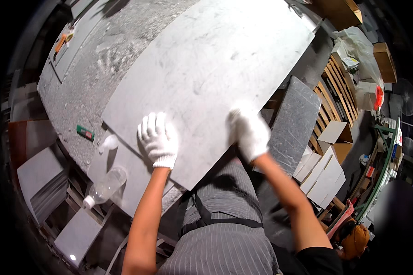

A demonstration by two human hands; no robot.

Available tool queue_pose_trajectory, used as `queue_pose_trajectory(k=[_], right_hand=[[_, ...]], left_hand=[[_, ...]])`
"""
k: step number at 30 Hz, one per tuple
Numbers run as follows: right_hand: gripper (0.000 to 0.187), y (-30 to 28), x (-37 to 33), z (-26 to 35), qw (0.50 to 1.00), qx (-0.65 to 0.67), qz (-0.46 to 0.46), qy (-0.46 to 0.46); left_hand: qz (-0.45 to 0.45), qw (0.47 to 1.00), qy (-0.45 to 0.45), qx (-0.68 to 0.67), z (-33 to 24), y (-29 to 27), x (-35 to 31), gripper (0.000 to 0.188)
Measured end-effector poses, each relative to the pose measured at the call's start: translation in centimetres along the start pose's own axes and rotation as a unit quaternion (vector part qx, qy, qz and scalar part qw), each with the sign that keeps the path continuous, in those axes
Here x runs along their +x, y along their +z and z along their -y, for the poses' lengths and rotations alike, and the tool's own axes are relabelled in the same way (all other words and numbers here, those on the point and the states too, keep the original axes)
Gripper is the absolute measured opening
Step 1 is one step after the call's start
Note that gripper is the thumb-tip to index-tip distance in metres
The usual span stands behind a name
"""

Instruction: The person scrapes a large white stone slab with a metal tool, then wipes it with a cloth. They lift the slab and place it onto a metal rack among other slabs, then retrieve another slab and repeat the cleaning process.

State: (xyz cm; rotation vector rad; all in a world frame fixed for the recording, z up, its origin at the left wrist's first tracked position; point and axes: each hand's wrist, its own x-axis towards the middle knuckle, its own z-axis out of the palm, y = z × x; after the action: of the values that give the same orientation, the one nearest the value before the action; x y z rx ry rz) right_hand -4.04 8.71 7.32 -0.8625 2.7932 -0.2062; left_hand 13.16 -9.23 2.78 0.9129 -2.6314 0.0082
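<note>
A large pale grey-white marble slab [206,78] lies flat in front of me, with faint darker smudges on its surface. My left hand [159,140], in a white knit glove, rests flat near the slab's lower left part, fingers spread and holding nothing. Over the slab's right edge is my right hand [248,133], gloved the same way. Motion smears its fingers, so their pose and any touch on the stone are unclear. Left of the slab are a clear plastic bottle [106,185] with a white cap and a small green object [85,133].
Dusty, gritty tabletop [119,55] shows at left, with an orange-handled tool [62,42] beyond. A dark grey stone slab [296,121] stands at my right, near wooden slats [339,87] and an opened cardboard box [337,137]. Stacked pale tiles [43,178] sit lower left.
</note>
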Motion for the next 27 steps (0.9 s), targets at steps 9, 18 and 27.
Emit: queue_pose_trajectory(k=[9,18,27], right_hand=[[0.018,-1.4,12.6,-14.1,0.954,0.235,-0.174,0.061],[0.033,-1.8,9.7,-11.1,0.976,0.21,-0.059,-0.005],[0.02,-5.1,22.1,-20.8,0.844,0.527,-0.054,0.09]], left_hand=[[0.041,0.999,0.013,0.026,-0.3,-0.8,0.2,0.04],[0.041,0.998,0.02,0.036,-0.5,-0.6,0.7,0.037],[0.069,0.995,0.043,0.049,-0.1,-0.6,0.3,0.039]])
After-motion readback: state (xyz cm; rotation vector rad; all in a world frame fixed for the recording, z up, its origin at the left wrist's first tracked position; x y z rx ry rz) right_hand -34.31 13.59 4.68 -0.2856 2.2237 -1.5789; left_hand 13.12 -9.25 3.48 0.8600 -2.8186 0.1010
